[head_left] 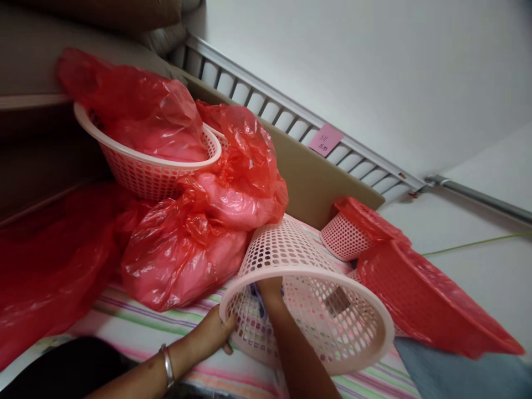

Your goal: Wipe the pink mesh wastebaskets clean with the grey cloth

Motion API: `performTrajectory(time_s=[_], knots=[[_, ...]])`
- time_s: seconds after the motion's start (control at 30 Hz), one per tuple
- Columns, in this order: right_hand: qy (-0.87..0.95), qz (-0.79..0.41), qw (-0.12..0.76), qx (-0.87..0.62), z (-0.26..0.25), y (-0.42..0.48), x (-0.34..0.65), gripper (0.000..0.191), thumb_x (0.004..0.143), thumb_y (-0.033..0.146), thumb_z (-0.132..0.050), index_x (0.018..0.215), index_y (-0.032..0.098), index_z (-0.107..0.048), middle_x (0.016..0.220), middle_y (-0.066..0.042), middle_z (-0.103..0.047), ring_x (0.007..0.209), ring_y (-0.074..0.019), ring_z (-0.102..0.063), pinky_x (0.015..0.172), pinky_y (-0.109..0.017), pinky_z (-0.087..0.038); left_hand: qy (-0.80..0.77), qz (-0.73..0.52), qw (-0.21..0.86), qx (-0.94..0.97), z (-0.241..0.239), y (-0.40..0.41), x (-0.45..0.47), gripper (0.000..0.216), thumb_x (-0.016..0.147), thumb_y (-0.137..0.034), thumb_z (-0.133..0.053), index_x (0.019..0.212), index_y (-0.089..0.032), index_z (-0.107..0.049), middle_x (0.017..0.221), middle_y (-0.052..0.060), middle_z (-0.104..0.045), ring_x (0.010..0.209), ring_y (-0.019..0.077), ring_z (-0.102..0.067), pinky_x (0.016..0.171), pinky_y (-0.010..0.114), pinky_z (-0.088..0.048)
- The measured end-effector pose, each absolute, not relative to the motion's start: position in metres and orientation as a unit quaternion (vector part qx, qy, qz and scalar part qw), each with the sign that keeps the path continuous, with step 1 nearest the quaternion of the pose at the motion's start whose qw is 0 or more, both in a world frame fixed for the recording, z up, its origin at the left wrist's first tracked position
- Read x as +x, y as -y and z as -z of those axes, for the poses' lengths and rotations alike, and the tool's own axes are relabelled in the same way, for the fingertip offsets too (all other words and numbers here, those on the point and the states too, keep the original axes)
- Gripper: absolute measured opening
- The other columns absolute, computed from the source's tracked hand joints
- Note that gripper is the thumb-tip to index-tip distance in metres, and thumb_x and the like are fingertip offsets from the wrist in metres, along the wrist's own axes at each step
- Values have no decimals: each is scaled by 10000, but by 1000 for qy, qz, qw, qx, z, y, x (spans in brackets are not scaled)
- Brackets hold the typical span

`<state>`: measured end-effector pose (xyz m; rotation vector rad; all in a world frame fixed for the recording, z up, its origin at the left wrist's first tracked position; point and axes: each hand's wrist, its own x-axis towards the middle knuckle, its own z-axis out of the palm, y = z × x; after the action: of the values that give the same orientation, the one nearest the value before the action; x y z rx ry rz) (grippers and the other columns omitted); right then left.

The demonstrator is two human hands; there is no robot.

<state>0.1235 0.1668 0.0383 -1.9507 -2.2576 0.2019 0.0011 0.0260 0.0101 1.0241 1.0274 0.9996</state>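
Left hand (216, 332) clamps the basket (307, 271); right hand (271, 288) inside by a cloth (259, 303), can't tell its grip! Slack left hold, basket could roll.

The front basket (293, 244) lies on the sheet (164, 320), bags (187, 260) to its left, covered baskets (343, 237) right.

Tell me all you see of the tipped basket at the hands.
The basket looks like pale pink plastic, its wall full of holes, with a thick, smooth rim. It lies on its side on striped cloth, mouth toward the camera. The left hand grips the rim; the right hand is inside, at a bluish cloth.
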Motion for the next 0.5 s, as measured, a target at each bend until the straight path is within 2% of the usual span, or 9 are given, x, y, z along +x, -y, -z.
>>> performTrajectory(time_s=[0.13, 0.27, 0.4, 0.5], knots=[[744, -2, 45, -667, -39, -125, 125, 278, 792, 201, -464, 987, 129, -648, 940, -169, -649, 891, -274, -601, 790, -369, -411, -445, -445, 625, 461, -7, -26, 1, 509, 830, -443, -450, 1211, -106, -470, 900, 118, -647, 513, 120, -626, 362, 168, -483], [776, 52, -2, -629, -33, -61, 136, 379, 761, 177, -456, 1107, 122, -601, 985, -163, -631, 909, -287, -586, 796, -384, -419, -434, -443, 619, 482, -4, -26, 1, 478, 831, -454, -444, 1180, -135, -512, 905, 101, -660, 524, 127, -636, 370, 169, -486], [788, 37, -28, -614, -22, -21, 155, 455, 763, 204, -468, 1206, 146, -552, 1096, -162, -603, 1014, -298, -558, 872, -408, -404, -432, -448, 614, 484, -5, -24, 2, 431, 833, -421, -457, 1159, -152, -545, 882, 79, -674, 566, 148, -651, 360, 161, -478], [795, 19, -44, -604, -13, -10, 168, 507, 741, 236, -499, 1243, 165, -528, 1196, -160, -559, 1108, -311, -515, 936, -416, -373, -429, -448, 621, 479, -8, -23, 2, 444, 849, -457, -428, 1156, -162, -553, 904, 80, -680, 597, 161, -671, 352, 150, -471]])
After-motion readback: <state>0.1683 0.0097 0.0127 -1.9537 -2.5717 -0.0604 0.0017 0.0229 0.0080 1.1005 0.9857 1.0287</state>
